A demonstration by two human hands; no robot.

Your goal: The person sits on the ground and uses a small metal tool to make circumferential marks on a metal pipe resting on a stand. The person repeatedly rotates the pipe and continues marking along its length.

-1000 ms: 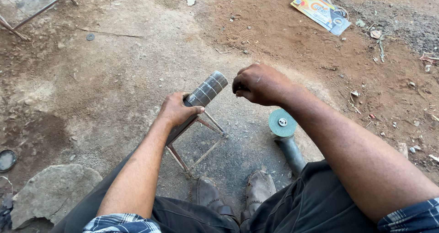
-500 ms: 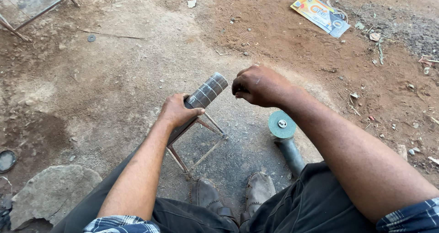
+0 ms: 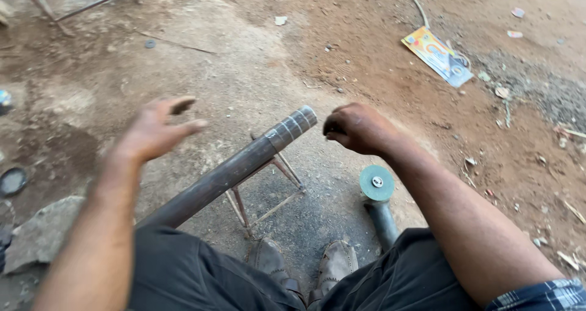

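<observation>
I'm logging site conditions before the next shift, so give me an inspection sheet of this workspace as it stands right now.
Surface: bare dirt ground, reddish at right, grey and sooty near the feet.
Job's things: dark metal pipe with pale bands at its end, resting across a small metal stand; angle grinder lying on the ground, disc up.
Clutter: colourful flat packet, stone slab, scattered scraps and twigs.
Grippers: left hand open, off the pipe; right hand closed in a fist beside the pipe end, contents hidden.
Cables: nothing seen.
Surroundings: metal rod frame at top left; the person's shoes below.
</observation>
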